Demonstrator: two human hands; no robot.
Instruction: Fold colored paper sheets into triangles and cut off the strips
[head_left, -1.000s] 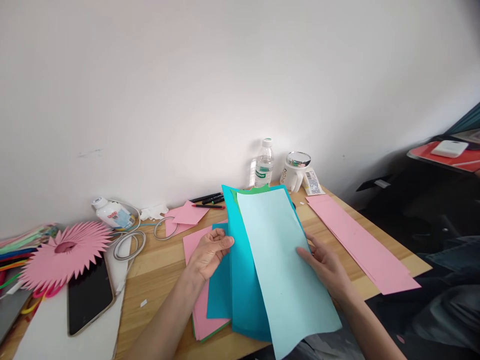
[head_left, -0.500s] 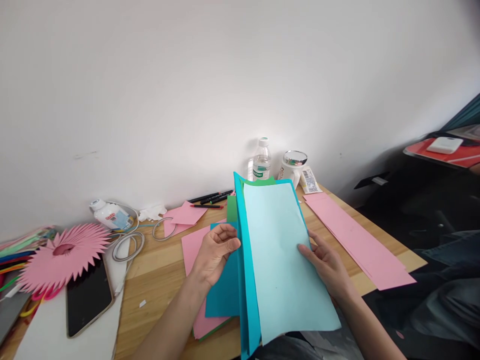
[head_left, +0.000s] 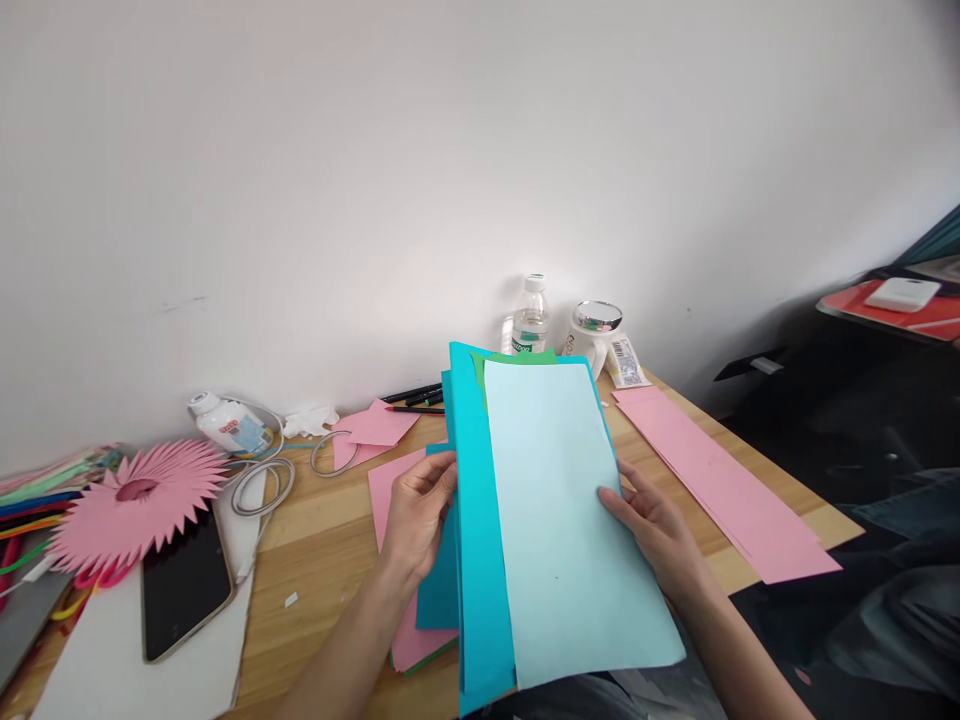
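Note:
Both my hands hold a stack of coloured paper upright above the table's near edge. A pale blue sheet (head_left: 566, 520) faces me, with turquoise paper (head_left: 480, 540) behind it and a jagged green paper (head_left: 534, 356) showing at the top. My left hand (head_left: 416, 515) pinches the turquoise paper's left edge between thumb and fingers. On the right side, my right hand (head_left: 656, 525) grips the stack, its thumb on the pale blue sheet and its fingers partly hidden behind. Under the stack lie a darker blue sheet (head_left: 436, 585) and pink sheets (head_left: 405, 650).
Long pink strips (head_left: 724, 480) lie on the table's right. A clear bottle (head_left: 531, 318) and a lidded mug (head_left: 592, 330) stand by the wall. On the left are a pleated pink paper ring (head_left: 139, 500), a phone (head_left: 187, 590), a coiled cable (head_left: 262, 487) and a white bottle (head_left: 229, 425).
The turquoise paper has swung out to the left, so more of its face shows beside the pale blue sheet. My left hand has moved slightly left and now pinches its edge.

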